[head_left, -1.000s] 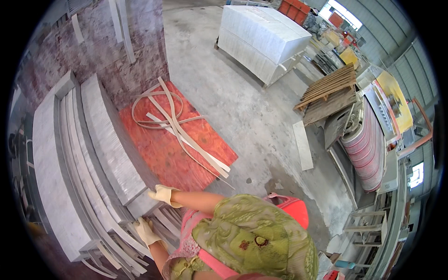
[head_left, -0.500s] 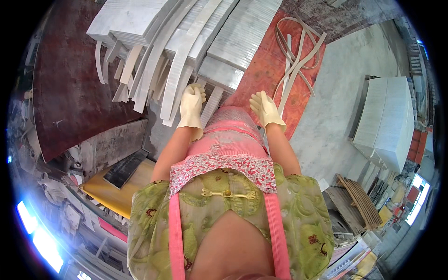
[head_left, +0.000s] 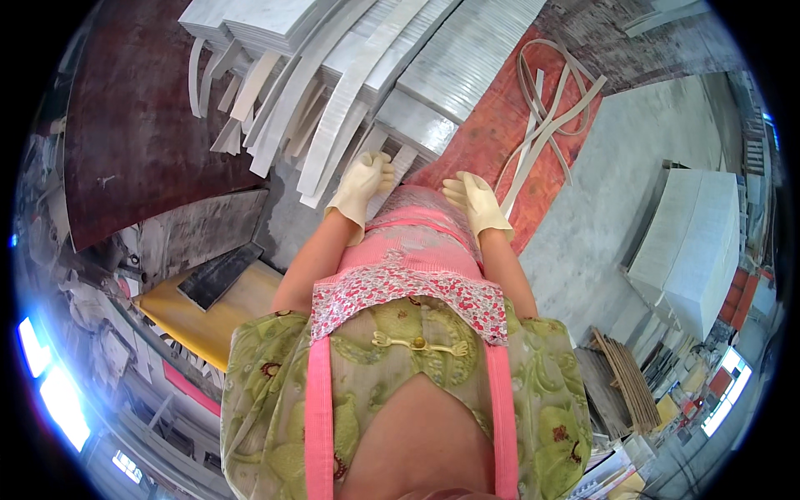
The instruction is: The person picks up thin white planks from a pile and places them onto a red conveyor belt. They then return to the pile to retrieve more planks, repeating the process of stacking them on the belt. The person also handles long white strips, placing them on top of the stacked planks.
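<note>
Both hands wear cream rubber gloves and sit in front of my waist, a short gap between them. My left hand (head_left: 363, 183) is loosely closed with its fingers curled, close to the near ends of stacked pale slabs (head_left: 414, 121); no object shows in it. My right hand (head_left: 474, 200) has its fingers bent together toward the left, and nothing shows in it either. It is beside a red board (head_left: 483, 125). Long pale flat strips (head_left: 354, 87) lie over the slab stacks, their ends hanging down toward me. More looped strips (head_left: 546, 125) lie on the red board.
A dark red-brown sheet (head_left: 142, 117) spreads at the left. Below it are a worn grey block (head_left: 200, 225) and a yellow surface (head_left: 179, 312) bearing a dark slab (head_left: 218, 277). A large pale stack (head_left: 687, 242) stands at right on the grey floor (head_left: 575, 233), near a slatted wooden pallet (head_left: 623, 379).
The view has shifted, so the slabs and strips appear further right and higher. My hands have come slightly closer together, with the right hand's fingers turned more toward the left.
</note>
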Available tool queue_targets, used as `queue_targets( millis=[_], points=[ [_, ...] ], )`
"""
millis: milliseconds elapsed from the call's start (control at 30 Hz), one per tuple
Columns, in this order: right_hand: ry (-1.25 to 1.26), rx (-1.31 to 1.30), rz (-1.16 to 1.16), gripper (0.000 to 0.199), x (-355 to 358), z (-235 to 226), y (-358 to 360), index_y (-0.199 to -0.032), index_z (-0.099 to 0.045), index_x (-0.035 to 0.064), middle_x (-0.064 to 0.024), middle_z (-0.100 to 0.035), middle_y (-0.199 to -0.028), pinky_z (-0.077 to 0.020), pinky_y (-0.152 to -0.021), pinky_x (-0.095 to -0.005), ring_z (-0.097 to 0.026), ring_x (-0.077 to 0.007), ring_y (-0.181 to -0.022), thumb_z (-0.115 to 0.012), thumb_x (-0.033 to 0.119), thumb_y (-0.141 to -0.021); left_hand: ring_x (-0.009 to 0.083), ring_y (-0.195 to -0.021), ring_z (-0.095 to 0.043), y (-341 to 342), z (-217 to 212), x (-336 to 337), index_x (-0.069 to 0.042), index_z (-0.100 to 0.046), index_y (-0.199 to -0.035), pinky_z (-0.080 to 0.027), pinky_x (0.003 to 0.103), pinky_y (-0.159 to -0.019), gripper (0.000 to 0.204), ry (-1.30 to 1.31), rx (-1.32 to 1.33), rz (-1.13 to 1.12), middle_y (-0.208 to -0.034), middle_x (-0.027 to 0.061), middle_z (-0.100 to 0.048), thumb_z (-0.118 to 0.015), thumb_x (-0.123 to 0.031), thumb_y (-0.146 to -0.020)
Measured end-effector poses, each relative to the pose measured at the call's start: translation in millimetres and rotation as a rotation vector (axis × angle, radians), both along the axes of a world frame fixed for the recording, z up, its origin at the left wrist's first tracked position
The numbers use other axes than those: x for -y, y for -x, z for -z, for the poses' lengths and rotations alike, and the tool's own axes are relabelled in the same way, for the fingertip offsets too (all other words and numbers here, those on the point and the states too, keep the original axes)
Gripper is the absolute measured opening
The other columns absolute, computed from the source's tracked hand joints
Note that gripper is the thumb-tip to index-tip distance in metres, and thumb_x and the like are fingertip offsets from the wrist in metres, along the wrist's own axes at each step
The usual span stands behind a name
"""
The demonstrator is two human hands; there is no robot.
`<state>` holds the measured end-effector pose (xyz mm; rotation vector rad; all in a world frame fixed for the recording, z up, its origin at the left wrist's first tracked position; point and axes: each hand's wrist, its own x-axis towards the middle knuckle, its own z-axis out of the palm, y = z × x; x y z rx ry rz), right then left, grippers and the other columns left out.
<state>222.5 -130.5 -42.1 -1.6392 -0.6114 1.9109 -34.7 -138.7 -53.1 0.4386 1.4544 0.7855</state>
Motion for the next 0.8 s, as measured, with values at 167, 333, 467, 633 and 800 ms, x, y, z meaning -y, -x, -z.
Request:
queue_targets(
  millis=[167,333,467,633,800],
  points=[
    [-0.058,-0.048,0.037,0.056,-9,-15,12,-0.144,-0.044,-0.0043,-0.0245,-0.059,-0.135,-0.0491,-0.106,-0.0400,-0.062,-0.0314,-0.120,-0.051,0.035,-0.105,0.0230,-0.085,-0.068,0,7,-19,0.005,-0.054,-0.126,-0.059,0.034,-0.072,0.035,-0.034,0.015,-0.114,-0.110,0.0178,-0.067,-0.046,-0.020,-0.104],
    [-0.120,0.029,0.035,0.059,-29,-25,34,-0.146,-0.042,-0.0027,-0.0208,-0.055,-0.140,-0.0474,-0.107,-0.0394,-0.058,-0.0297,-0.125,-0.051,0.038,-0.105,0.0270,-0.087,-0.070,-3,-7,-42,0.006,-0.053,-0.125,-0.060,0.035,-0.073,0.036,-0.010,0.030,-0.098,-0.112,0.0205,-0.067,-0.044,-0.021,-0.104],
    [-0.114,0.050,-0.018,0.066,-45,-27,44,-0.149,-0.038,-0.0027,-0.0191,-0.050,-0.143,-0.0420,-0.113,-0.0406,-0.054,-0.0295,-0.130,-0.051,0.043,-0.104,0.0289,-0.087,-0.071,-3,-13,-57,0.005,-0.055,-0.120,-0.060,0.037,-0.076,0.033,-0.004,0.041,-0.061,-0.107,0.0216,-0.068,-0.043,-0.022,-0.104],
    [-0.087,0.120,-0.064,0.063,-54,-25,53,-0.143,-0.045,-0.0029,-0.0150,-0.055,-0.129,-0.0438,-0.109,-0.0385,-0.057,-0.0240,-0.116,-0.052,0.045,-0.103,0.0305,-0.085,-0.072,-3,25,-66,0.003,-0.056,-0.111,-0.060,0.039,-0.077,0.028,-0.021,-0.015,-0.104,-0.100,0.0234,-0.069,-0.043,-0.021,-0.104],
    [-0.090,0.150,-0.054,0.062,-56,-21,56,-0.138,-0.048,-0.0042,-0.0143,-0.059,-0.121,-0.0455,-0.103,-0.0371,-0.060,-0.0238,-0.107,-0.052,0.046,-0.103,0.0312,-0.086,-0.072,-2,57,-70,0.004,-0.056,-0.108,-0.060,0.038,-0.078,0.028,-0.082,-0.274,0.051,-0.100,0.0251,-0.068,-0.041,-0.020,-0.104]
  ],
)
